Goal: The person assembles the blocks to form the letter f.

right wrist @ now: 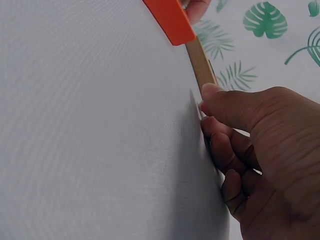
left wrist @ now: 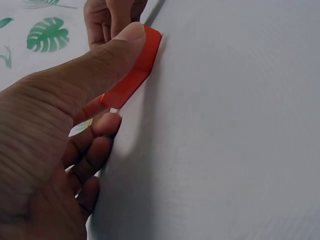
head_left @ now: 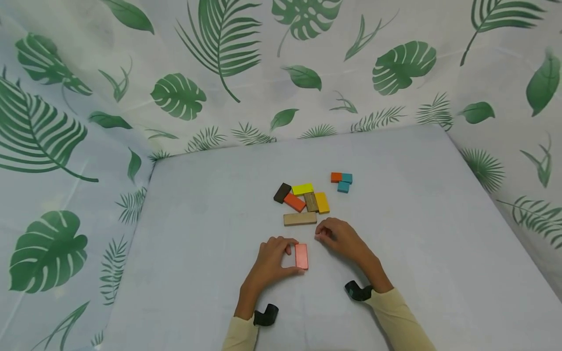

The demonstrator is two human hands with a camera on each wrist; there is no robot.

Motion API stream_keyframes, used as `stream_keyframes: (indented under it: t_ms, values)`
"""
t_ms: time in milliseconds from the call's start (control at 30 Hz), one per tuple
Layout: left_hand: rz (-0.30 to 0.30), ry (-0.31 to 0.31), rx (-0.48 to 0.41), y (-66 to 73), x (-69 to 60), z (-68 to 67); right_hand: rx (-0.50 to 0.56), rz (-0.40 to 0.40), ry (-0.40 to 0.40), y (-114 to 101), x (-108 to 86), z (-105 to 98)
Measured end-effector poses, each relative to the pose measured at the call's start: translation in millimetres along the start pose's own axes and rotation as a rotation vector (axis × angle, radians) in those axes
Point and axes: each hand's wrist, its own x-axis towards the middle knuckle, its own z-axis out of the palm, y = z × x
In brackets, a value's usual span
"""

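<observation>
A red block (head_left: 301,256), pinkish in the head view, lies on the white cloth. My left hand (head_left: 273,261) pinches it end to end, the thumb at its near end and a finger at its far end. In the left wrist view, the thumb presses along the red block (left wrist: 131,86). My right hand (head_left: 344,239) rests low over the cloth, its fingers loosely curled with nothing visible in them. It is apart from the red block, and nearest to a long plain wooden block (head_left: 300,219) just beyond.
Behind the wooden block lie dark (head_left: 282,193), orange-red (head_left: 294,202), lime (head_left: 303,189), brown (head_left: 311,202) and yellow (head_left: 322,203) blocks, close together. Farther right sit a small orange block (head_left: 336,177) and two blue ones (head_left: 344,187). Leaf-printed sheets (head_left: 303,78) hang around the table.
</observation>
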Motion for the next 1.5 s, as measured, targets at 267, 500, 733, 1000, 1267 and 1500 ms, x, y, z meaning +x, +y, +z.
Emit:
stream_keyframes:
  t_ms: [267,500,733,1000,1267,1500]
  values:
    - [-0.027,-0.006,0.005,1.0,0.9,0.9,0.0,0.019,0.0,0.6,0.4,1.1]
    - [-0.02,-0.013,0.015,0.4,0.4,0.3,-0.009,0.018,0.006,2.0,1.7,2.1]
    - [-0.001,-0.006,0.034,-0.5,-1.3,-0.1,-0.008,0.031,-0.005,1.6,1.8,2.3]
    - [0.021,0.006,0.046,0.1,-2.6,-1.7,-0.004,0.044,0.027,1.1,2.9,2.2]
    - [-0.001,-0.013,0.049,0.6,-1.6,-1.2,-0.088,0.098,0.095,0.5,7.0,1.8]
    - [-0.033,0.005,-0.075,-3.0,-3.6,-2.5,-0.161,0.095,0.097,-3.2,16.7,5.8]
